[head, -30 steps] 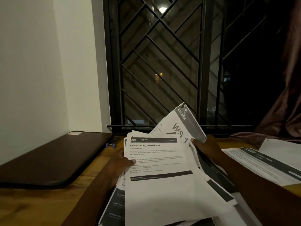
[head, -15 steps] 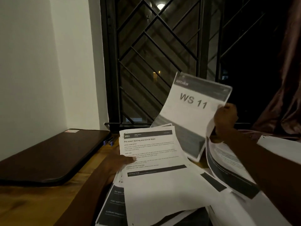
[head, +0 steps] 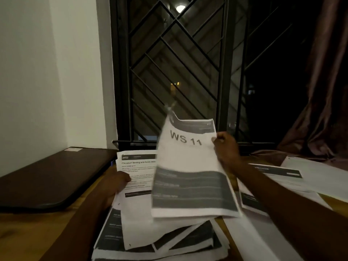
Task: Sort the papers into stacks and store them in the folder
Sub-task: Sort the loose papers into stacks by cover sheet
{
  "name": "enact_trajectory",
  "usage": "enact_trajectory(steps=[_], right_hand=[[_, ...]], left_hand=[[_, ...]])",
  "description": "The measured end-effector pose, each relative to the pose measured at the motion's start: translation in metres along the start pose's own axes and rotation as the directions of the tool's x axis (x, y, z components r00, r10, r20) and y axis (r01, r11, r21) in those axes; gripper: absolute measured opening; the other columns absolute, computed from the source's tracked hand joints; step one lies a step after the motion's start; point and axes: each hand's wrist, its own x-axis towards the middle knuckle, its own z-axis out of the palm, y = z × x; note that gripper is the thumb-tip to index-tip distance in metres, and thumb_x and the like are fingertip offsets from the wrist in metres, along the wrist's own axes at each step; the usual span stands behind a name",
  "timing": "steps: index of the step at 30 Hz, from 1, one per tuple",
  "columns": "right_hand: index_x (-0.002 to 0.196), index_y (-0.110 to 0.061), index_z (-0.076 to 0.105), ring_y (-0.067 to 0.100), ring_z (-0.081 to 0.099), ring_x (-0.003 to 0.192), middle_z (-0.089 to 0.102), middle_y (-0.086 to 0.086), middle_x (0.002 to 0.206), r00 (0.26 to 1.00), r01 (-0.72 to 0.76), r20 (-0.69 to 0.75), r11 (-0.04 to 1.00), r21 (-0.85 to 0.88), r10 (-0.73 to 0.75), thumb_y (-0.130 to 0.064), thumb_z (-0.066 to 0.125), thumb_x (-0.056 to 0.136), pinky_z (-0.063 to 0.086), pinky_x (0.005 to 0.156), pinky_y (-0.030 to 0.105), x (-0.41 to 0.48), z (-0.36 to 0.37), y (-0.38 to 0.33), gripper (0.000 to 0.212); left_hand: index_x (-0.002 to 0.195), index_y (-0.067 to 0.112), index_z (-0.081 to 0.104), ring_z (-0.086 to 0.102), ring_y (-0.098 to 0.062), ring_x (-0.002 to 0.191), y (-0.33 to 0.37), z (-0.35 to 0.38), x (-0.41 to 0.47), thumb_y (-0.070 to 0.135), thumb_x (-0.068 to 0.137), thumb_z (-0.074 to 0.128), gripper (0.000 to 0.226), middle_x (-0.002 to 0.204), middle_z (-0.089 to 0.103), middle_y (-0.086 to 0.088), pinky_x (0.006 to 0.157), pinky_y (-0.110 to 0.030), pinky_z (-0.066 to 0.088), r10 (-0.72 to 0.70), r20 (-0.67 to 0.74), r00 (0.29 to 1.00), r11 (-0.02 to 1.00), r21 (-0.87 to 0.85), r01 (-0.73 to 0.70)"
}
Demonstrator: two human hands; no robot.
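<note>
My right hand (head: 225,147) pinches the right edge of a white sheet printed "WS 11" (head: 190,170), held tilted above the main pile of printed papers (head: 156,234) in front of me. My left hand (head: 114,182) grips the left edge of that pile, thumb on the top sheet headed "Pre-wash Sorting and Quick Wash" (head: 136,166). The sheet in the air is motion-blurred. A dark closed folder (head: 50,179) lies flat on the wooden table (head: 28,236) to the left.
More printed sheets (head: 282,178) are spread over the table to the right. A barred window (head: 178,72) stands straight ahead, a white wall to the left, and a dark curtain (head: 323,110) hangs at the far right.
My right hand pulled the "WS 11" sheet out of the pile, lifted it up to the right, then brought it back down and left over the pile. My left hand stayed on the pile.
</note>
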Motion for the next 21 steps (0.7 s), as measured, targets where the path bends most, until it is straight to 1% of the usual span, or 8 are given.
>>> enact_trajectory(steps=[3, 6, 9, 11, 13, 15, 17, 21], right_hand=[[0.095, -0.010, 0.065, 0.016, 0.052, 0.083, 0.061, 0.005, 0.092, 0.986, -0.034, 0.150, 0.968, -0.248, 0.074, -0.011, 0.058, 0.092, 0.035, 0.070, 0.022, -0.021, 0.018, 0.019, 0.007], [0.101, -0.007, 0.064, 0.016, 0.052, 0.083, 0.064, 0.009, 0.101, 0.986, -0.003, 0.157, 0.941, -0.337, 0.060, -0.011, 0.058, 0.092, 0.032, 0.067, 0.020, -0.038, 0.034, 0.030, 0.012], [0.099, -0.009, 0.062, 0.018, 0.055, 0.084, 0.061, 0.005, 0.094, 0.977, 0.001, 0.195, 0.918, -0.396, 0.083, -0.018, 0.060, 0.091, 0.033, 0.066, 0.020, -0.051, 0.044, 0.040, 0.013], [0.095, -0.011, 0.059, 0.019, 0.058, 0.088, 0.062, 0.003, 0.093, 0.983, 0.030, 0.178, 0.919, -0.393, 0.044, -0.023, 0.062, 0.088, 0.036, 0.067, 0.023, -0.051, 0.037, 0.043, 0.014], [0.112, -0.013, 0.055, 0.026, 0.056, 0.107, 0.061, 0.009, 0.112, 0.992, 0.085, 0.123, 0.817, -0.571, -0.018, -0.032, 0.062, 0.085, 0.044, 0.083, 0.032, -0.042, 0.021, 0.043, 0.033], [0.137, -0.018, 0.036, 0.034, 0.036, 0.132, 0.042, 0.013, 0.141, 0.994, 0.052, 0.100, 0.574, -0.817, 0.051, -0.045, 0.060, 0.084, 0.031, 0.106, 0.049, -0.036, -0.006, 0.045, 0.065], [0.147, -0.016, 0.021, 0.040, 0.018, 0.141, 0.019, 0.015, 0.154, 0.977, 0.007, 0.096, 0.421, -0.907, 0.189, -0.048, 0.058, 0.083, 0.020, 0.112, 0.059, -0.030, -0.034, 0.050, 0.081], [0.129, -0.007, 0.045, 0.038, 0.047, 0.120, 0.046, 0.019, 0.133, 0.940, -0.033, 0.143, 0.497, -0.867, 0.311, -0.033, 0.064, 0.071, 0.045, 0.094, 0.047, -0.027, -0.059, 0.059, 0.066]], left_hand=[[0.110, 0.004, 0.063, 0.067, -0.035, 0.088, 0.000, -0.001, -0.004, 0.011, 0.101, 0.047, 0.020, 0.117, 0.067, -0.024, 0.084, -0.046, 0.053, 0.000, -0.019, 1.000, 0.993, -0.121, -0.003], [0.124, 0.020, 0.063, 0.068, -0.031, 0.105, 0.000, -0.002, -0.001, 0.053, 0.094, 0.051, 0.046, 0.119, 0.069, -0.011, 0.098, -0.050, 0.049, -0.013, 0.058, 0.998, 0.976, -0.217, 0.026], [0.103, 0.014, 0.067, 0.072, -0.008, 0.068, 0.000, 0.006, 0.001, 0.019, 0.092, 0.065, 0.013, 0.098, 0.072, -0.007, 0.062, -0.022, 0.057, 0.079, 0.078, 0.994, 0.997, -0.001, -0.080], [0.091, 0.006, 0.065, 0.069, -0.008, 0.055, -0.002, 0.012, 0.003, -0.010, 0.086, 0.063, 0.017, 0.093, 0.072, -0.016, 0.048, -0.020, 0.053, 0.074, 0.083, 0.994, 0.983, 0.164, -0.087], [0.100, -0.001, 0.064, 0.071, -0.016, 0.060, -0.003, 0.009, 0.006, -0.014, 0.085, 0.061, 0.021, 0.096, 0.071, -0.022, 0.054, -0.029, 0.055, 0.056, 0.072, 0.996, 0.973, 0.220, -0.071], [0.103, -0.003, 0.062, 0.070, -0.023, 0.063, -0.001, 0.010, 0.004, -0.013, 0.088, 0.058, 0.019, 0.092, 0.073, -0.021, 0.059, -0.036, 0.056, 0.015, 0.049, 0.999, 0.978, 0.208, -0.025], [0.106, -0.006, 0.061, 0.066, -0.032, 0.070, 0.001, 0.012, 0.003, -0.010, 0.089, 0.058, 0.017, 0.102, 0.069, -0.027, 0.068, -0.040, 0.054, -0.016, -0.001, 1.000, 0.973, 0.232, 0.016], [0.102, -0.005, 0.060, 0.062, -0.037, 0.072, 0.002, 0.016, -0.001, -0.007, 0.091, 0.055, 0.012, 0.089, 0.066, -0.025, 0.072, -0.040, 0.051, -0.034, -0.019, 0.999, 0.973, 0.229, 0.037]])
